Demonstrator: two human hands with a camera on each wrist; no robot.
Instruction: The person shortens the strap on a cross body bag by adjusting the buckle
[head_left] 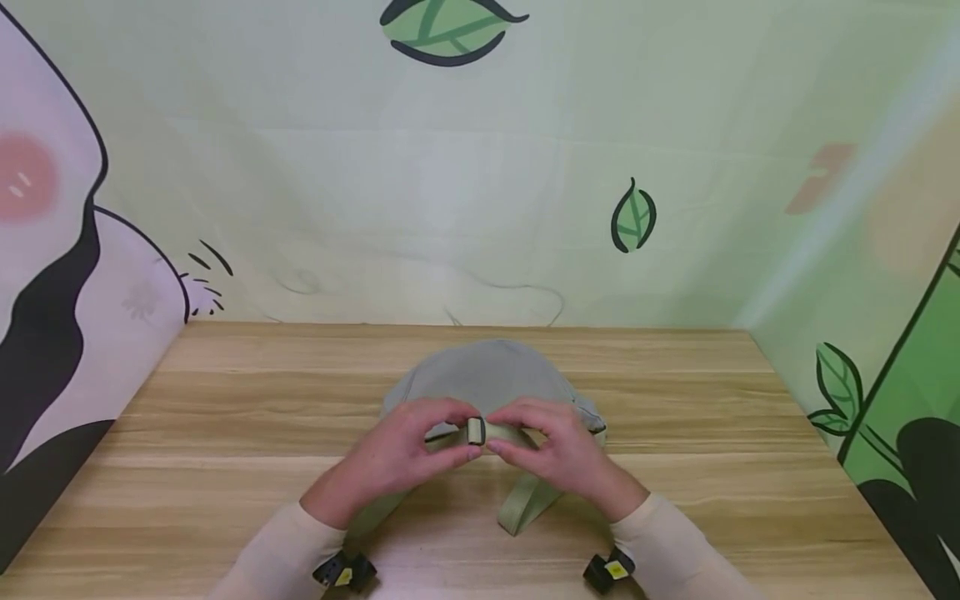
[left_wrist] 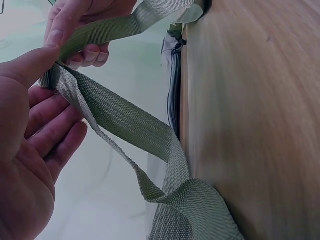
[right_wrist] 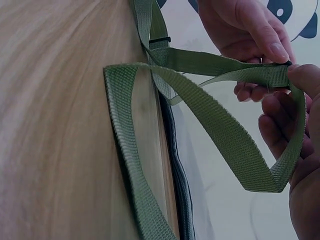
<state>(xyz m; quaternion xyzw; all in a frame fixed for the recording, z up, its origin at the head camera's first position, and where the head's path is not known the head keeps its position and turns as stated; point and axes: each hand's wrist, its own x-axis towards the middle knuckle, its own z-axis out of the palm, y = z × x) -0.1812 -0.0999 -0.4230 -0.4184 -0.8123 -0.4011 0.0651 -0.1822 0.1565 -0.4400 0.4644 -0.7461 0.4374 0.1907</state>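
A grey bag [head_left: 487,371] with green webbing lies behind both hands. My left hand [head_left: 405,446] pinches the dark slider buckle [head_left: 476,431] between thumb and index finger, in front of the bag. Right beside it, the thumb and forefinger of my right hand [head_left: 558,446] pinch the green strap [head_left: 513,434] at the buckle's right side. In the left wrist view the webbing [left_wrist: 127,117] drops from the left fingertips in two lengths. A loop of strap [right_wrist: 225,132] hangs below the right fingers in the right wrist view.
A slack strap fold [head_left: 519,510] touches the wooden table [head_left: 262,400] near the right forearm. A second dark slider [right_wrist: 160,40] sits farther along the webbing. A printed cloth backdrop [head_left: 337,192] rises behind the table.
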